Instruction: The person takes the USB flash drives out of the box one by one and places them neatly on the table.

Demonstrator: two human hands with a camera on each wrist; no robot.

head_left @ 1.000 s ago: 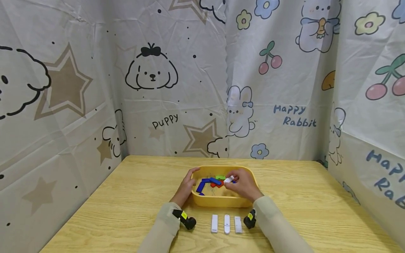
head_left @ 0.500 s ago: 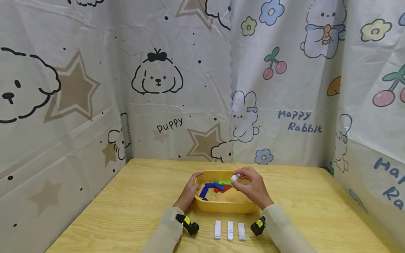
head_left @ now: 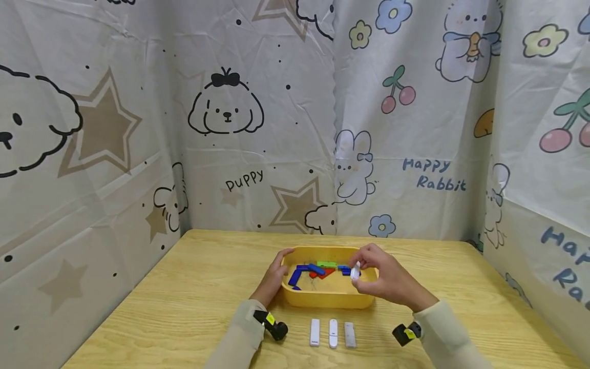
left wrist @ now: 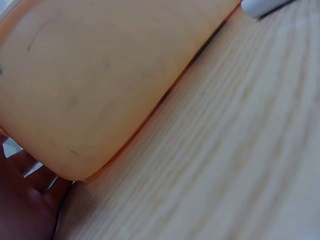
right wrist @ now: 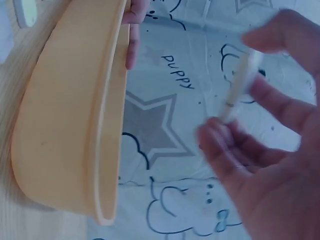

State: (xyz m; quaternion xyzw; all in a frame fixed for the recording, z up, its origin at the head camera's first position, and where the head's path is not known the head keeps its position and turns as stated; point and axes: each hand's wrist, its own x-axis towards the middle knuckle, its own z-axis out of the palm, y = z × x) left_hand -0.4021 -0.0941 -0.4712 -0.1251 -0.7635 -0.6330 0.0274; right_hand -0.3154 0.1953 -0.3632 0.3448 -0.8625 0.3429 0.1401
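My right hand [head_left: 389,274] pinches a white USB stick [head_left: 355,270] between thumb and fingertips, over the right end of a yellow plastic bin [head_left: 322,300]. In the right wrist view the stick [right wrist: 241,85] is held tilted, above the level of the bin's rim. My left hand [head_left: 273,277] grips the bin's left end, its fingers at the rim; the left wrist view catches part of that hand [left wrist: 25,200] against the bin's outer wall. Inside the bin lie several blue sticks [head_left: 295,278], a green piece [head_left: 327,264] and red pieces [head_left: 326,274].
Three white sticks stand in a row on the wooden table [head_left: 207,297] in front of the bin: a left one [head_left: 315,332], a rounded middle one [head_left: 333,333] and a right one [head_left: 350,334]. Printed curtains [head_left: 221,169] enclose the table's back and sides.
My right hand has moved right and lifted the white USB stick from among the coloured pieces toward the bin's right end. The left hand keeps its hold on the bin.
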